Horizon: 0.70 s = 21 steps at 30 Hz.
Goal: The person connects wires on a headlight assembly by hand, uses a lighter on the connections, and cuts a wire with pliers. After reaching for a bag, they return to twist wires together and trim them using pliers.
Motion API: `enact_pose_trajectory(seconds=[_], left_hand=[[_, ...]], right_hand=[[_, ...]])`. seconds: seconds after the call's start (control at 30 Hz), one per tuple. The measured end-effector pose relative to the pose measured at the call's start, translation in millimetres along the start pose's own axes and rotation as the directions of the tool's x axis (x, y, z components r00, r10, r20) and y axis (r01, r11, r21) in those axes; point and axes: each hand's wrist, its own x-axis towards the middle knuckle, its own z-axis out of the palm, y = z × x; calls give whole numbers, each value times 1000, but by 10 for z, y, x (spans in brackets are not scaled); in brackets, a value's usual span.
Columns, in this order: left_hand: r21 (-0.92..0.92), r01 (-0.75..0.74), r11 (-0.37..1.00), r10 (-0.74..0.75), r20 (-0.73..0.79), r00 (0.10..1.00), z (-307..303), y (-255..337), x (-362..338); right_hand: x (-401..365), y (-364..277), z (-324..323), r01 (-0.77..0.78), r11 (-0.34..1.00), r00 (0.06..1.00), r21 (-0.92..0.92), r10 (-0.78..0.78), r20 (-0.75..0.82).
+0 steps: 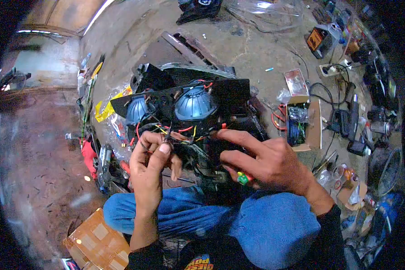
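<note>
So, left hand [154,157] pinches thin wires [167,134] by the ribbed domes [195,104] on a black housing [236,90], just past denim knees [276,225]; right hand [262,157] curls round a green thing [243,178]; open cardboard box [315,123], black cables [311,90] off right.

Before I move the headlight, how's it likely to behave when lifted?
The headlight should stay stiff: its flat black panel looks rigid. It may rock if laid on its bulging blue domes. The thin, loosely looping wires will probably flop and could snag.
</note>
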Motion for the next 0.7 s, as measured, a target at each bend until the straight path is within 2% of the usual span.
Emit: enact_pose_trajectory(seconds=[0.2,0.3,0.4,0.53,0.7], left_hand=[[8,-23,1000,23,9,1000,-2,12,-18],[-71,-13,997,15,38,999,-51,-21,0],[-116,-3,993,3,3,1000,21,25,-1],[7,-82,997,82,-93,992,84,13,-23],[81,-113,990,118,-59,991,12,-84,-16]], right_hand=[[29,-25,-17,6,998,999,-70,-3,42],[79,-37,-65,7,998,997,-67,-2,75],[113,-6,-41,26,1000,999,-12,-26,45],[112,5,-7,32,997,999,-70,-29,39],[124,-47,-26,-8,993,997,-116,17,76]])
